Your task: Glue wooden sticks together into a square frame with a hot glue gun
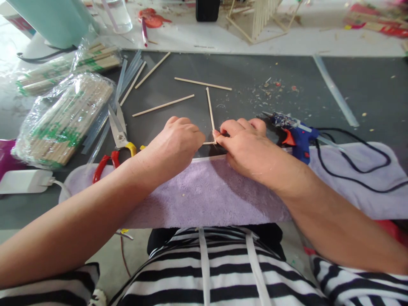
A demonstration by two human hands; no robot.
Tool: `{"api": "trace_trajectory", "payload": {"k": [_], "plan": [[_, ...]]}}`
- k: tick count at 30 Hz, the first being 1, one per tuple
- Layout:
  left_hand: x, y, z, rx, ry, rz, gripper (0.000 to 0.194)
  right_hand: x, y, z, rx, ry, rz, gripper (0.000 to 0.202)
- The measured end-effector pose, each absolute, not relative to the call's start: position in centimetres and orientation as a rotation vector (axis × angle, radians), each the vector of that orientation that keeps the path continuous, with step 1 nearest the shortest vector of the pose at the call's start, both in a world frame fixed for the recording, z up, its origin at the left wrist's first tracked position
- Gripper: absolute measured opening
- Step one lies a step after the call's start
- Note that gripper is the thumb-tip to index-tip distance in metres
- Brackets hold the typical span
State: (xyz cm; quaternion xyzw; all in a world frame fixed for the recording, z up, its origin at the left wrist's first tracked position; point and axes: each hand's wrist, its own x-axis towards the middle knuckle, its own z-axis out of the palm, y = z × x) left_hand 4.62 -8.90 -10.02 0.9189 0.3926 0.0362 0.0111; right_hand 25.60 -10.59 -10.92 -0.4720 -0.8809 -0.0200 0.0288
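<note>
My left hand (177, 144) is closed around a thin wooden stick (208, 143) that lies crosswise, with only its right end showing. A second wooden stick (210, 108) points away from me and meets that end at a corner. At this corner my right hand (247, 142) pinches the sticks between thumb and fingers. Farther back lie several loose sticks, among them one tilted stick (163, 105) and one nearly crosswise stick (203, 83). To the right of my right hand rests a blue glue gun (301, 142) with an orange trigger.
Scissors (118, 138) with red and yellow handles lie left of my left hand. Wrapped bundles of sticks (65, 121) and clear glue sticks (129, 72) are beyond them. A purple towel (204, 199) covers the front edge. A black cord (350, 170) loops at right.
</note>
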Motion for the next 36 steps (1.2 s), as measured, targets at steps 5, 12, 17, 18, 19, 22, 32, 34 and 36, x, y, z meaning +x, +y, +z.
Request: {"api": "trace_trajectory", "payload": {"k": [5,12,17,18,19,22,32,34,36], "plan": [[4.7,-8.9,-9.9,2.872,1.227,0.098,0.021,25.6,-10.6,-10.9,-1.461,-2.721,-0.066,0.039],[4.7,-8.9,-9.9,2.873,1.226,0.091,0.020,25.5,-10.6,-10.8,-1.466,-2.719,-0.059,0.039],[4.7,-9.0,-9.8,2.881,1.224,0.081,0.020,25.5,-10.7,-10.8,-1.459,-2.718,-0.052,0.038],[4.7,-9.0,-9.8,2.885,1.222,0.084,0.020,25.5,-10.7,-10.8,-1.461,-2.719,-0.049,0.039],[4.7,-9.0,-9.8,2.889,1.220,0.092,0.020,25.5,-10.6,-10.8,-1.466,-2.720,-0.047,0.039],[4.8,-9.0,-9.8,2.895,1.224,0.107,0.020,25.5,-10.6,-10.7,-1.484,-2.729,-0.031,0.039],[4.5,-8.9,-10.2,2.823,1.276,0.132,0.023,26.6,-9.9,-11.1,-1.439,-2.696,0.141,0.047],[4.2,-8.8,-10.3,2.812,1.255,0.184,0.025,26.8,-9.7,-11.1,-1.433,-2.698,0.189,0.049],[4.0,-8.5,-10.2,2.787,1.229,0.207,0.025,27.0,-9.6,-11.0,-1.425,-2.704,0.229,0.052]]}}
